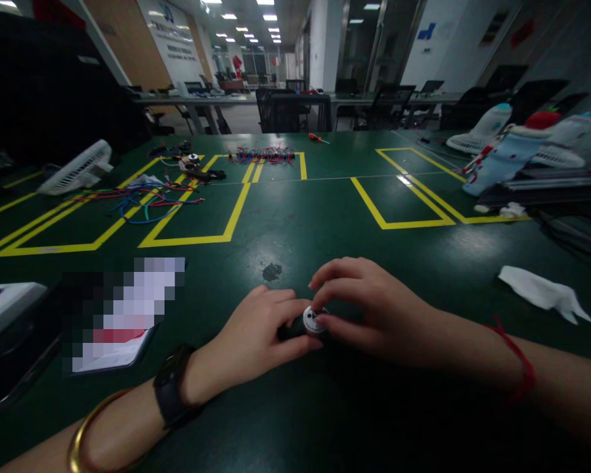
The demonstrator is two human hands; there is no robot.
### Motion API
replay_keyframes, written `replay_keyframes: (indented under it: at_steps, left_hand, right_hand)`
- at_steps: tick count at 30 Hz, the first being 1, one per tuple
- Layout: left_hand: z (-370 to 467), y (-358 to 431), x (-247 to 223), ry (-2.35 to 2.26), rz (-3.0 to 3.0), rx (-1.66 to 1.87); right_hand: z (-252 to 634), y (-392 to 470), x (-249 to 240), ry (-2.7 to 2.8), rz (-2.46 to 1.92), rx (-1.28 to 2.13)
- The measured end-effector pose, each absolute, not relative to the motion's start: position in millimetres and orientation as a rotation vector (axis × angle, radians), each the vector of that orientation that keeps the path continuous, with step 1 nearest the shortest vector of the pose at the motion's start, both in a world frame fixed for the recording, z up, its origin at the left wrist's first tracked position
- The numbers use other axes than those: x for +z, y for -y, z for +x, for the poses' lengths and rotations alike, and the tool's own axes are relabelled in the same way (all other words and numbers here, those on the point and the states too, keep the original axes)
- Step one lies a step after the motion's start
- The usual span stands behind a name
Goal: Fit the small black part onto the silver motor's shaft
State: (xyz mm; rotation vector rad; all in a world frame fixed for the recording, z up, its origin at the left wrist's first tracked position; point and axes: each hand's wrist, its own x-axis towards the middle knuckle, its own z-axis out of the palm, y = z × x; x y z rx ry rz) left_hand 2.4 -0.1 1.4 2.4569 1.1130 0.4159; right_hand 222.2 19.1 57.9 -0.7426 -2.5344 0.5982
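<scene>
A small round metallic piece (314, 319) with dark holes in its face lies between my two hands, just above the dark green table (295, 249). My left hand (259, 328) grips it from the left, with the index finger above and the thumb below. From the right, my right hand (369, 302) touches its face and edge with the thumb and fingertips pinched together. The underside of the piece is hidden in shadow and by my fingers.
Loose coloured wires (148, 200) and a small motor assembly (194, 164) lie back left. A wire bundle (263, 155) and a screwdriver (318, 138) are farther back. White tissue (544, 292) lies right; a phone (123, 322) lies left. A light blue bottle (502, 154) stands back right.
</scene>
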Motion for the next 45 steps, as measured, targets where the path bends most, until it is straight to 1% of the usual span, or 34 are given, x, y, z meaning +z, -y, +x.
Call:
replay_keyframes:
  at_steps: [4,8,16,22,26,31,39,42,45]
  left_hand:
    - [1.9,0.1,1.4,-1.111,2.446,0.415]
    - [1.9,-0.1,3.9,-1.096,2.423,0.427]
    - [1.8,-0.9,4.6,-1.117,2.397,0.402]
    - [1.0,-0.9,5.3,-1.117,2.4,0.38]
    - [0.6,-0.2,4.5,-1.116,2.397,0.374]
    - [0.1,1.6,3.4,-1.119,2.396,0.374]
    - [1.1,-0.2,4.1,-1.122,2.386,0.376]
    - [1.6,1.0,3.8,-1.137,2.39,0.381]
    - [2.5,1.4,4.0,-1.155,2.397,0.378]
  right_hand:
    - [229.5,-18.8,56.4,2.512,-0.779,0.648]
    - [247.1,-23.4,52.3,2.347,-0.846,0.827]
    - [289.9,-39.1,13.5,1.9,-1.157,1.214]
    - [292.3,-31.9,10.2,1.701,-1.188,1.379]
    - [292.6,-33.6,6.4,1.466,-1.171,1.453]
    - [296.3,-39.3,-0.1,1.304,-1.098,1.483]
    - [294.4,-35.6,4.6,1.377,-1.146,1.444]
    - [289.8,-33.8,5.9,1.587,-1.219,1.349]
    - [280.9,-34.9,10.1,2.043,-1.21,1.119]
